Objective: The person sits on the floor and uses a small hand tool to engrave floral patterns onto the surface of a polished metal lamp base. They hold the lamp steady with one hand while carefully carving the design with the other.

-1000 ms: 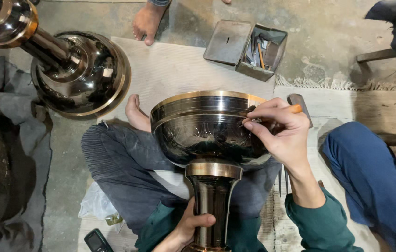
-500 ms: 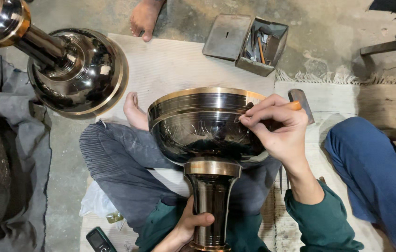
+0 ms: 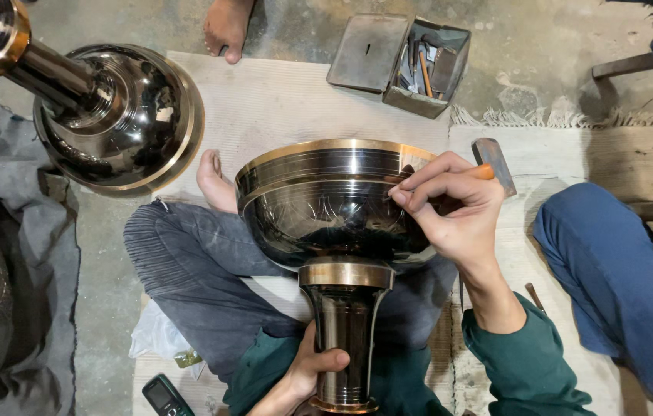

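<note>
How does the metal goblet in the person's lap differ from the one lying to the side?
The lap goblet is gripped at its stem by the left hand while the right hand works its bowl; the side goblet lies untouched on the floor. The lap goblet shows its outside, the side goblet its base. Both are dark, shiny, brass-banded.

I see my own arms in dark green long sleeves (image 3: 530, 362), soft knit fabric that bunches in folds at the right cuff. My left hand (image 3: 312, 370) and right hand (image 3: 457, 212) are bare, no gloves or rings. I wear grey trousers (image 3: 195, 270), ribbed at the knee, possibly dusty. My foot (image 3: 214, 185) is bare.
</note>
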